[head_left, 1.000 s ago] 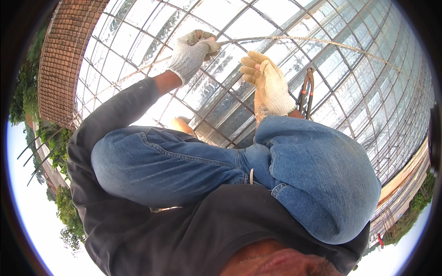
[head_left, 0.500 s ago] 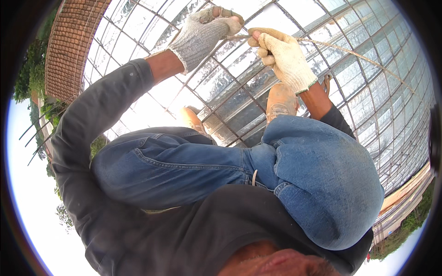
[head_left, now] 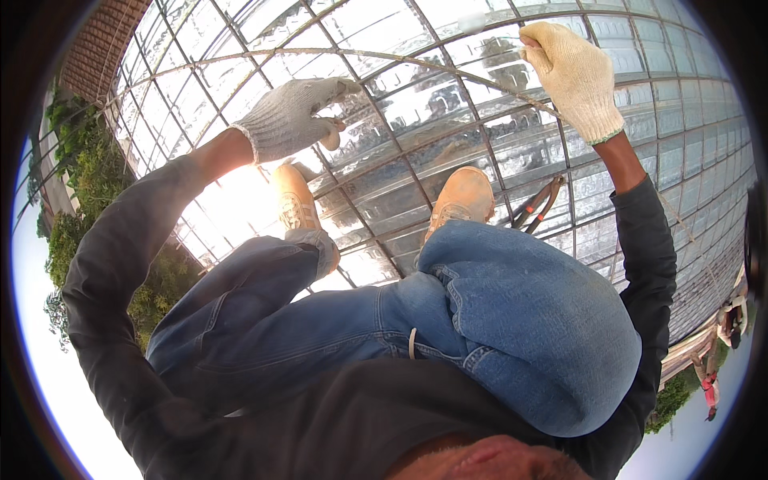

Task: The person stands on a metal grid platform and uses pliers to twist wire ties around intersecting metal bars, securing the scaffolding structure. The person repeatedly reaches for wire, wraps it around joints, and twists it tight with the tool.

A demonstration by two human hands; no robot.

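In a whitish-grey knit glove, my left hand (head_left: 298,118) hovers over the steel bar mesh (head_left: 404,156) with its fingers apart and nothing in them. My right hand (head_left: 573,78), in a cream glove, is up at the far right with thumb and fingers pinched together. Whatever it pinches is too small or hidden to make out. A long thin tan strand (head_left: 384,56) curves across the mesh from the left, above my left hand, to just below my right hand. I cannot tell whether it is cord or rod.
My tan boots (head_left: 462,196) stand on the mesh, above shiny corrugated metal sheeting (head_left: 392,200). A two-handled tool (head_left: 538,205) with orange bands lies beside the right boot. Brick-coloured tiles (head_left: 96,44) and bushes (head_left: 104,180) are at the left; people (head_left: 708,380) show at the far right.
My hands were close together on the thin strand and have parted. The left moved down and left and opened; the right moved right, still pinched. The view has shifted too.
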